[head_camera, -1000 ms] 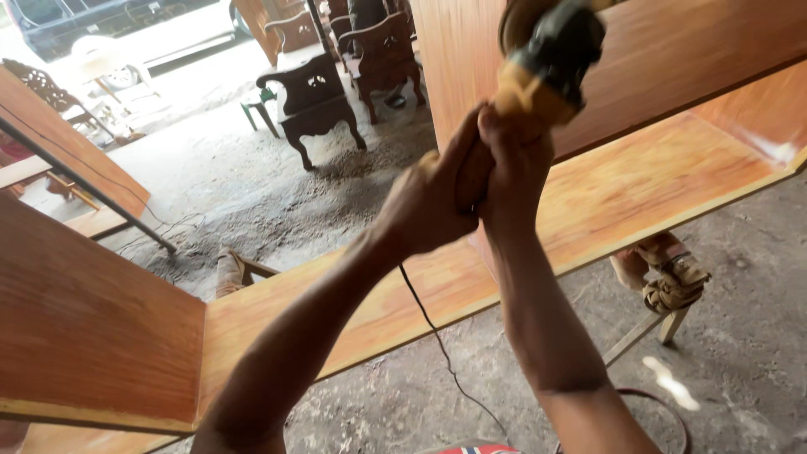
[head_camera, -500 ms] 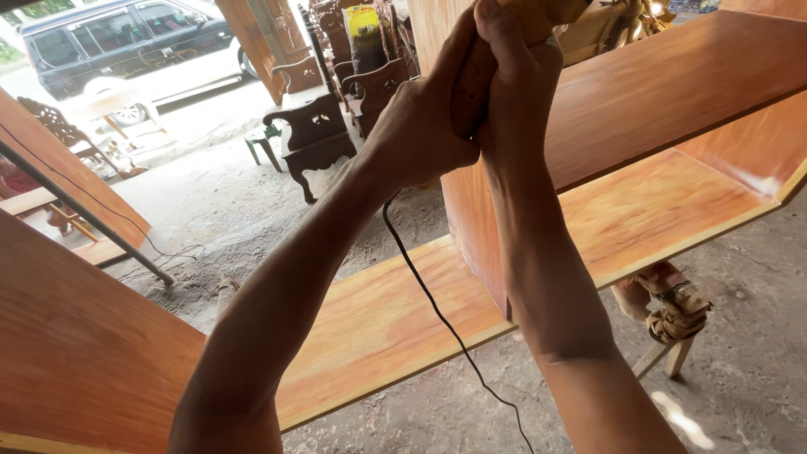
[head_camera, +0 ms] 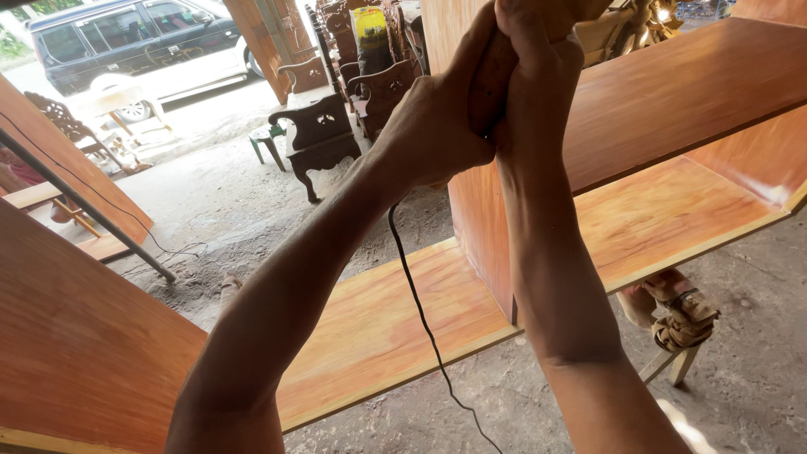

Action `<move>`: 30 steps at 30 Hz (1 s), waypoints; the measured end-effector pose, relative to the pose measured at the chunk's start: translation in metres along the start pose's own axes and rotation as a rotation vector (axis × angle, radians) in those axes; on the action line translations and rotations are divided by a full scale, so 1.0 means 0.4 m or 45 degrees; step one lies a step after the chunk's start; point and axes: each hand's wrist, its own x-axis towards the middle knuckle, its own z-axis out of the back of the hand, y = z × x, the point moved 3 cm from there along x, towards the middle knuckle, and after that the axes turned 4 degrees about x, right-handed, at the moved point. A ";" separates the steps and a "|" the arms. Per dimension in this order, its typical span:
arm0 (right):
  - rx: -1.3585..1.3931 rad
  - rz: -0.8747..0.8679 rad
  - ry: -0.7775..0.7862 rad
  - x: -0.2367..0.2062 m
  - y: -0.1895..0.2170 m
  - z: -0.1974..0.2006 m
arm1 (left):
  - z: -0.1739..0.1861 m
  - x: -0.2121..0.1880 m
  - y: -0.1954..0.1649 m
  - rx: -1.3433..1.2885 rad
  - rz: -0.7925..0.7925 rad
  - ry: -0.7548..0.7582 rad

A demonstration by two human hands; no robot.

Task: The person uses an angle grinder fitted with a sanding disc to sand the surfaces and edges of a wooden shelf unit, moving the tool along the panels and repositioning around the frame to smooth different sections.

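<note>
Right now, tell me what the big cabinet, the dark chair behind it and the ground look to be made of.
Cabinet: wood or veneered board, reddish-orange grain showing, smooth and slightly glossy, probably stained or varnished; paler raw edge at the front. Chair: carved solid wood by the look, dark brown finish, cut-out pattern in the back. Ground: grey, rough and dusty, likely bare concrete or packed earth; hard to tell which.

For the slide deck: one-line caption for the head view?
Both hands, left hand and right hand, clasp a corded tool's handle above a reddish wooden cabinet in an open workshop.
</note>
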 end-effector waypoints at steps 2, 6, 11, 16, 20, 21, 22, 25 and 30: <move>-0.054 -0.096 -0.134 -0.015 -0.005 0.016 | -0.017 -0.008 0.004 0.010 -0.009 -0.001; -0.012 0.054 0.059 -0.056 -0.023 0.048 | -0.060 -0.046 0.009 0.006 -0.059 -0.012; 0.027 0.018 -0.034 -0.094 -0.074 0.114 | -0.107 -0.087 0.023 -0.048 -0.046 0.082; -0.024 -0.024 -0.119 -0.162 -0.102 0.175 | -0.164 -0.138 0.029 -0.064 -0.031 0.137; -0.060 -0.067 -0.214 -0.237 -0.117 0.208 | -0.214 -0.197 0.023 -0.065 0.064 0.271; -0.055 -0.121 -0.261 -0.256 -0.117 0.220 | -0.225 -0.214 0.012 -0.084 0.048 0.258; -0.050 -0.174 -0.307 -0.276 -0.117 0.229 | -0.232 -0.226 0.003 -0.104 0.032 0.244; -0.034 -0.187 -0.287 -0.281 -0.108 0.231 | -0.244 -0.237 -0.002 -0.174 0.213 0.370; -0.074 0.005 -0.061 -0.144 -0.058 0.164 | -0.161 -0.131 -0.001 -0.080 -0.074 0.074</move>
